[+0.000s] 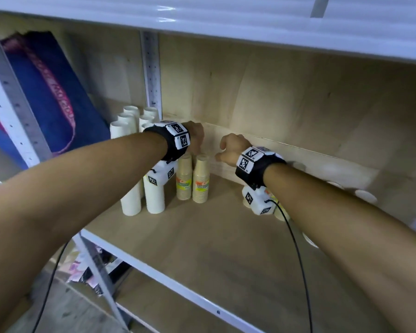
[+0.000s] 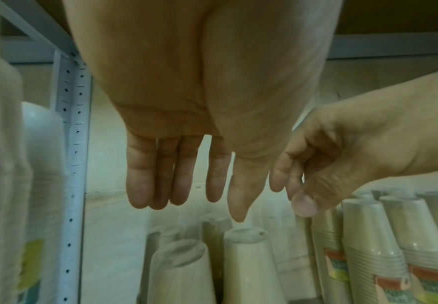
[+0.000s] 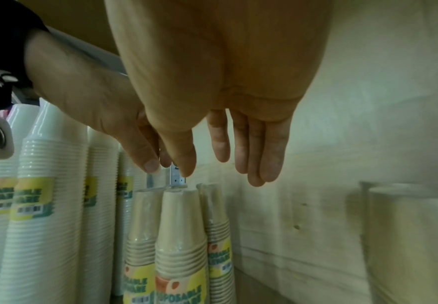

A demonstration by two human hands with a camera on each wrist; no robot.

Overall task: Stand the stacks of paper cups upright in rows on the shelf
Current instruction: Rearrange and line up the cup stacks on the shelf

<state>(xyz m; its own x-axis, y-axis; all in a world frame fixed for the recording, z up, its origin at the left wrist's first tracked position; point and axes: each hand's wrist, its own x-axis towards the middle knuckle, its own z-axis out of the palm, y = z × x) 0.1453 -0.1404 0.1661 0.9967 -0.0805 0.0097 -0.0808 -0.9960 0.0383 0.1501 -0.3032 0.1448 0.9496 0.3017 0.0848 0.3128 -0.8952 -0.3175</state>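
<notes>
Shelf: we are looking into a plywood shelf with a white metal front edge, plywood back wall and a perforated metal upright in the back corner.
Far left: a dark blue bag with pink lettering is leaning in the next bay.
White stacks: tall white cup stacks are standing upright in two rows at the left, wrapped in film, yellow-green labels showing in the right wrist view.
Brown stacks: shorter tan cup stacks are standing just right of the white ones, rims down, orange and yellow labels on the lower half.
Left hand: our left hand is hovering above the tan stacks, fingers hanging straight, holding nothing.
Right hand: our right hand is hanging just beside it, fingers loose and extended, gripping nothing.
Far right: more stacks are lying near the back wall, blurred and partly hidden by our forearm.
</notes>
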